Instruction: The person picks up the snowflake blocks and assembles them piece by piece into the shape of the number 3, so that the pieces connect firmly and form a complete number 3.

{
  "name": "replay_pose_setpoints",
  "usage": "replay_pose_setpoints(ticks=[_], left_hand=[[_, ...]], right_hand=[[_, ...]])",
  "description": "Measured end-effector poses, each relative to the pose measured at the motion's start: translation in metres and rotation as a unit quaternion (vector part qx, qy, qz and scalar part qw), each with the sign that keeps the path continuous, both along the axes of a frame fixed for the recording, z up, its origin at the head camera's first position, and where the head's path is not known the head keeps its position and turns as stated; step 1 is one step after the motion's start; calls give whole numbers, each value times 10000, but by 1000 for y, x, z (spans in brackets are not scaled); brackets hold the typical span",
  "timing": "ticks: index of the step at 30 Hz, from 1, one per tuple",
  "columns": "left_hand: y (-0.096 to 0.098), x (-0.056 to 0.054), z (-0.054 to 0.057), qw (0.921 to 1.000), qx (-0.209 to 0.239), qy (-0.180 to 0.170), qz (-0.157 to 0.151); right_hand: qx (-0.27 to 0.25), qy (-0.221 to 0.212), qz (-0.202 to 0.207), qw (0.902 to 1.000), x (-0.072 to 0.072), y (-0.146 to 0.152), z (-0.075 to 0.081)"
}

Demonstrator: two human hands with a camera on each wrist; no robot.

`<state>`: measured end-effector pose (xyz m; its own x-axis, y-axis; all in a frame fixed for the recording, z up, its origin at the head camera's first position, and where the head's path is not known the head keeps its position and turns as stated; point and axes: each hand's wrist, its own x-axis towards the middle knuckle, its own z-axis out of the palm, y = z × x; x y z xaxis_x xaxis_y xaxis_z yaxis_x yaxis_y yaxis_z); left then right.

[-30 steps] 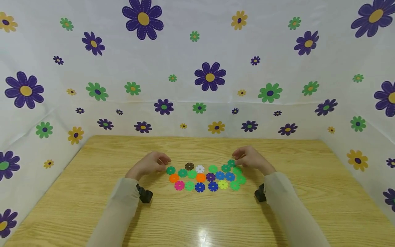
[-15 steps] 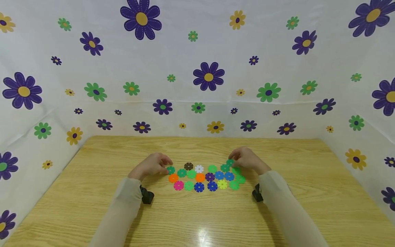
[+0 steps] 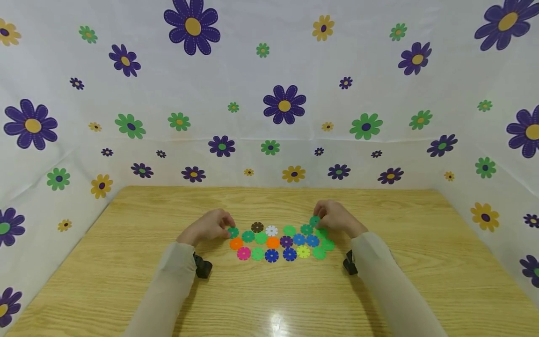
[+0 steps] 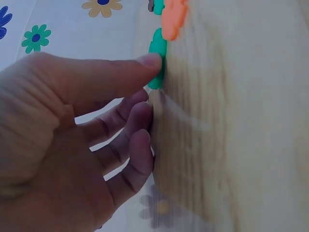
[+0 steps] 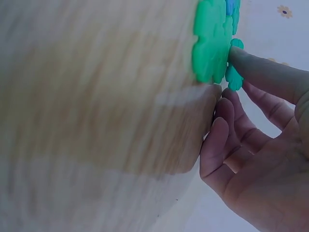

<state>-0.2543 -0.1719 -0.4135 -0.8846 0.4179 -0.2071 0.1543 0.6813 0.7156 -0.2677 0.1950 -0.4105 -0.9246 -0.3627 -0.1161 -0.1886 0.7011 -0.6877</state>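
Observation:
My left hand [image 3: 212,223] is at the left end of a cluster of flat notched plastic discs, pinching a dark green disc [image 4: 157,59] between thumb and fingers. In the left wrist view the thumb lies on that disc, and the index fingertip is hidden behind the thumb. At the cluster's far right corner, my right hand [image 3: 337,217] pinches another dark green disc [image 5: 234,65]. Its thumb presses the near face, while the other fingers curl by the table. Beside this disc lie light green discs [image 5: 210,43]. An orange disc [image 3: 236,243] sits just below the left hand's disc.
Several more discs lie flat in rough rows between the hands, among them a brown disc [image 3: 257,227], a white disc [image 3: 271,230] and a pink disc [image 3: 244,253]. The wooden table [image 3: 269,295] ends at a flower-printed cloth [image 3: 202,126] behind and at both sides.
Both hands have come slightly inward onto the dark green discs at the two ends. The left fingers have closed on one disc, the right on the other. The other discs stay put.

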Motion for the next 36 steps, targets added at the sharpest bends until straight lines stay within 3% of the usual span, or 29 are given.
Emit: replay_pose_setpoints(ticks=[9, 23, 29, 36], left_hand=[[5, -1, 0, 9996, 89, -274, -75], [-8, -1, -2, 9971, 575, -11, -492], [-7, 4, 2, 9911, 1282, 66, -360], [8, 18, 9, 9760, 2093, 232, -554]], right_hand=[[-94, -11, -118, 9999, -1, -1, 0], [-629, 326, -379, 9968, -1, 1, 0], [-1113, 244, -249, 9932, 5, 3, 5], [-1606, 334, -228, 9862, 15, 3, 14]])
